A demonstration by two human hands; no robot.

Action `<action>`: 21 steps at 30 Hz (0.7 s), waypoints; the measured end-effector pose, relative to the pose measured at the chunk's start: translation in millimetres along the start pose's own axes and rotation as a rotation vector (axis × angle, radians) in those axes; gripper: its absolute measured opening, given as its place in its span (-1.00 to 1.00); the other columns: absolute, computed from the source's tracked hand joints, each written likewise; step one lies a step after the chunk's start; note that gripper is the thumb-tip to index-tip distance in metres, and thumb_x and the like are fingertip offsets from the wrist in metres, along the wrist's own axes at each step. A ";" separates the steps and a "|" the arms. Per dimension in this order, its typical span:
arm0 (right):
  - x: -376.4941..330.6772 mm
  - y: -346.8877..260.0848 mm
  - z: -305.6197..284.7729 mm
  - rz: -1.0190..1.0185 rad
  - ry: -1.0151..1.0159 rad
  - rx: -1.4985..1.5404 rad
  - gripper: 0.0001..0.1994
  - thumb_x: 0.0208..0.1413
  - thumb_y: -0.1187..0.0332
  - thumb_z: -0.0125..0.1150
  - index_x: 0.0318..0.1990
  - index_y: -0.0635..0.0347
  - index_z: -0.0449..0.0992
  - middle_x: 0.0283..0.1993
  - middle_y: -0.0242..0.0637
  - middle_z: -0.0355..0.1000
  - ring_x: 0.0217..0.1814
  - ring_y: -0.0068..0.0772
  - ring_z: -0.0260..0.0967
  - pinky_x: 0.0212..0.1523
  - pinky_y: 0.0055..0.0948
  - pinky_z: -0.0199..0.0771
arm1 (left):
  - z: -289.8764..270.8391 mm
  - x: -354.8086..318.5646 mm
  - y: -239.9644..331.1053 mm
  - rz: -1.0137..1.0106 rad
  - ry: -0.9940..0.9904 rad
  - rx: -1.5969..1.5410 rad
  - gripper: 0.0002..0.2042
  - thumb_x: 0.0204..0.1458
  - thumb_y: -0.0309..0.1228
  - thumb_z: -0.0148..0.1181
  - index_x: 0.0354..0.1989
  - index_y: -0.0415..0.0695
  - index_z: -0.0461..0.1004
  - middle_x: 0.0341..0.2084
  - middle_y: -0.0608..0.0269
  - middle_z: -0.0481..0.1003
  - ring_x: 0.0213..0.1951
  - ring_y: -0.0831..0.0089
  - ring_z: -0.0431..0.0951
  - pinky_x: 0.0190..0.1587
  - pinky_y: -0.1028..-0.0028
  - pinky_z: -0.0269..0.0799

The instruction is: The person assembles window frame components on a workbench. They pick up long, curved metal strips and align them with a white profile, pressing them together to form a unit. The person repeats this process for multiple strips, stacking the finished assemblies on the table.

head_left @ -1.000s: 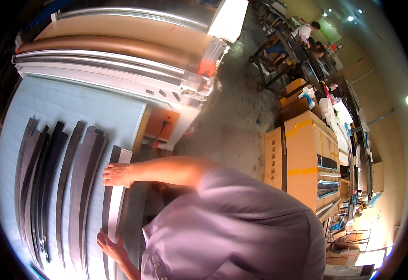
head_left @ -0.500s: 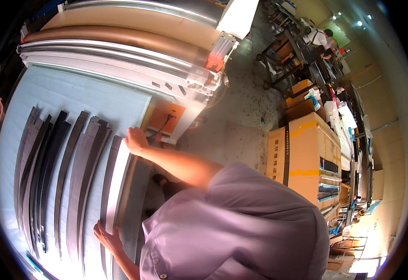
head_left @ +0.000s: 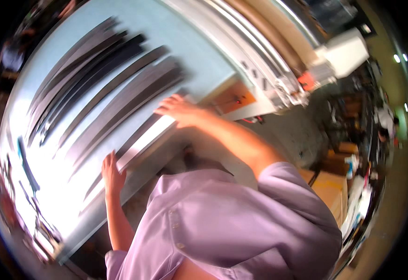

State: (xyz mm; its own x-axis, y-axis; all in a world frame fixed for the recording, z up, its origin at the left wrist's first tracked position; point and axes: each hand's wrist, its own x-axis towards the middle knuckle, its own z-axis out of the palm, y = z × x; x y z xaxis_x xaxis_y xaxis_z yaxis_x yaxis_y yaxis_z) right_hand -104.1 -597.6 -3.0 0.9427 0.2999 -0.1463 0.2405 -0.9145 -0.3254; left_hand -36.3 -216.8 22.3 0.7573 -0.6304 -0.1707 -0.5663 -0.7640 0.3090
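Several long dark grey and black strips (head_left: 127, 100) lie side by side on a pale blue tabletop (head_left: 192, 51). The strip nearest me (head_left: 143, 132) runs along the table's front edge, beside a bright, light-reflecting band (head_left: 150, 139). My right hand (head_left: 180, 111) rests over the far end of that nearest strip, its fingers stretched and somewhat blurred. Toward the strip's other end, my left hand (head_left: 113, 173) touches the table edge with its fingers extended. I see nothing held in either hand; what lies under the palms is hidden.
A machine with long metal rails and a brown roll (head_left: 278, 39) stands at the table's far right. An orange panel (head_left: 234, 97) sits below it. Cardboard boxes (head_left: 332, 189) are behind me on the right. Another person (head_left: 385, 121) works far off. Tools and cords lie at the left end.
My view has swung, so the table now appears tilted. The strips seem to lie as before. My right hand's fingers now reach further over the nearest strip, and both hands stay by it.
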 end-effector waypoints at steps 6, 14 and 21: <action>16.4 -2.0 -9.7 -0.036 0.004 -0.035 -0.05 -0.29 0.40 0.51 0.39 -0.02 0.20 0.22 -0.16 0.25 0.37 -0.10 0.13 0.43 -0.13 -0.02 | 5.2 -1.0 -13.9 0.041 0.058 0.020 -0.21 -0.21 -0.53 0.38 0.32 -0.20 0.21 0.13 0.01 0.32 0.18 0.02 0.31 0.24 0.18 0.26; 17.3 36.1 -8.4 0.106 0.408 0.245 -0.52 -0.13 0.20 0.48 -0.01 0.12 0.55 0.05 -0.20 0.39 0.11 -0.08 0.38 0.11 -0.15 0.38 | 1.9 31.8 -7.9 0.043 0.170 -0.079 -0.28 -0.14 -0.32 0.46 0.27 -0.15 0.34 0.19 -0.06 0.34 0.22 -0.05 0.31 0.26 0.11 0.25; 95.5 114.6 23.0 0.197 0.228 -0.144 -0.84 -0.22 0.31 0.43 -0.48 0.13 0.60 -0.33 -0.16 0.51 -0.14 -0.05 0.50 -0.11 -0.13 0.55 | 55.9 56.6 -97.3 -0.084 0.394 0.254 -0.47 0.20 -0.35 0.15 0.37 0.03 0.28 0.34 0.07 0.26 0.35 0.02 0.22 0.34 0.05 0.17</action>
State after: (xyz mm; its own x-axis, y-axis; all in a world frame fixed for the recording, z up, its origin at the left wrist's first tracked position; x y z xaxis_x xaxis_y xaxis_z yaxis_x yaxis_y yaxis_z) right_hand 8.1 -667.6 -75.7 0.9979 0.0595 0.0250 0.0629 -0.9827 -0.1741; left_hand 43.4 -185.9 -69.7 0.8418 -0.5024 0.1973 -0.5222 -0.8505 0.0623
